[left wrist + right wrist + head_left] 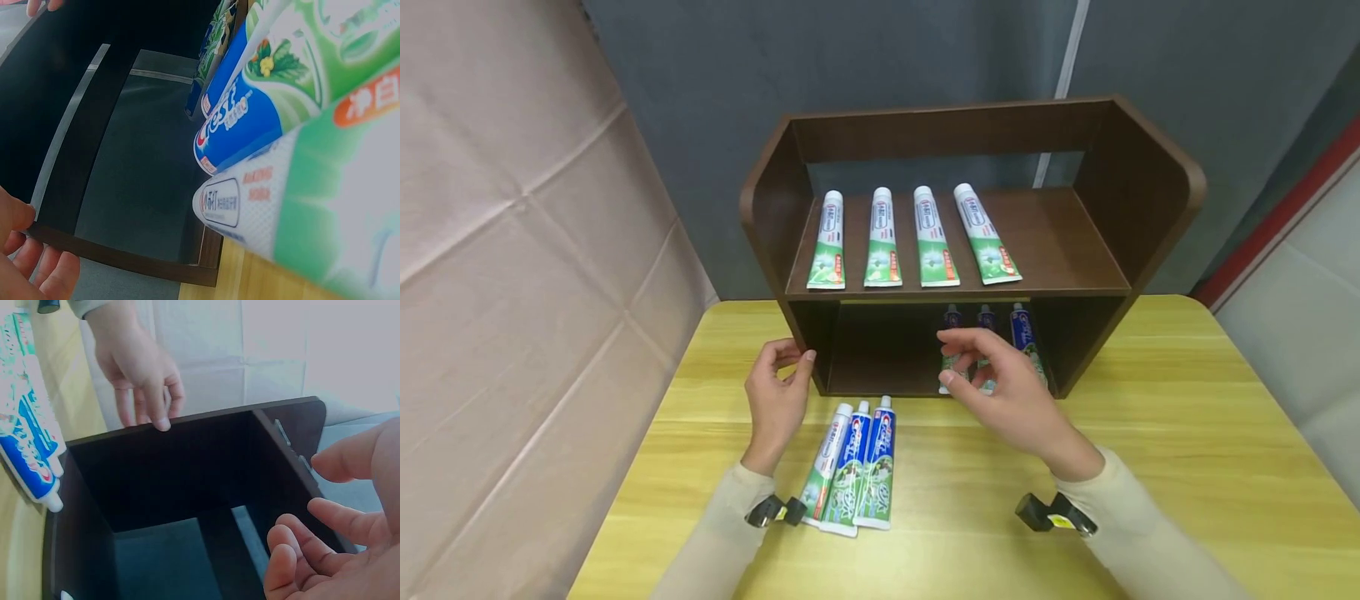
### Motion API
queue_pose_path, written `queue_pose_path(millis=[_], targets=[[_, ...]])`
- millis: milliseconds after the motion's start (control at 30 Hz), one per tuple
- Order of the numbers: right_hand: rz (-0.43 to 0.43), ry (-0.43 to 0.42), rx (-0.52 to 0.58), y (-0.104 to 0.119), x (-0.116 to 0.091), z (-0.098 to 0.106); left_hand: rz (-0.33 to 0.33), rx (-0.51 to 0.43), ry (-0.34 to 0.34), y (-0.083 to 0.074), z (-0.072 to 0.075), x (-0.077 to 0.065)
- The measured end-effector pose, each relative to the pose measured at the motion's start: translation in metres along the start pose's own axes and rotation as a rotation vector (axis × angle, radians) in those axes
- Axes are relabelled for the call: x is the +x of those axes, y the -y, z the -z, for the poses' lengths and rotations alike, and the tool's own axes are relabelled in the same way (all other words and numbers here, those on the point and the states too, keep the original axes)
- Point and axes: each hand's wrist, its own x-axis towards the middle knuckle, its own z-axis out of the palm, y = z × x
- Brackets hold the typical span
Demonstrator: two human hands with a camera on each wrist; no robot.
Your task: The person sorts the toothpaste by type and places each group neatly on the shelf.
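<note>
A dark brown two-tier shelf (pixel 868 292) stands on the table. My left hand (pixel 777 400) holds the front edge of its left side panel, thumb on the edge and fingers outside. In front of the lower tier hovers my right hand (pixel 1017 404), fingers loosely bent and nothing between them. Behind it, partly hidden, lie three blue-and-green Crest toothpaste tubes (pixel 1024 332). Several white-and-green toothpaste tubes (pixel 882 237) lie side by side on the upper tier. Before the shelf, near my left wrist, are a white-and-green tube (pixel 827 458) and two Crest tubes (pixel 877 467).
The shelf rests on a yellow wood-grain table (pixel 1150 417), with a dark grey panel (pixel 895 58) behind it. A pale cloth wall (pixel 527 250) is on the left. Each wrist wears a small black camera (pixel 1033 512).
</note>
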Motion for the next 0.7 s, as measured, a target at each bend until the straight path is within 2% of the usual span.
queue_pose_path(millis=[500,700], targets=[[-0.149,0.1,0.076,-0.025,-0.016,-0.04,0.002,0.005,0.0,0.002,0.001,0.001],[-0.18,0.117,0.087,-0.031,-0.021,-0.054,-0.004,-0.002,-0.001,0.002,0.001,0.0]])
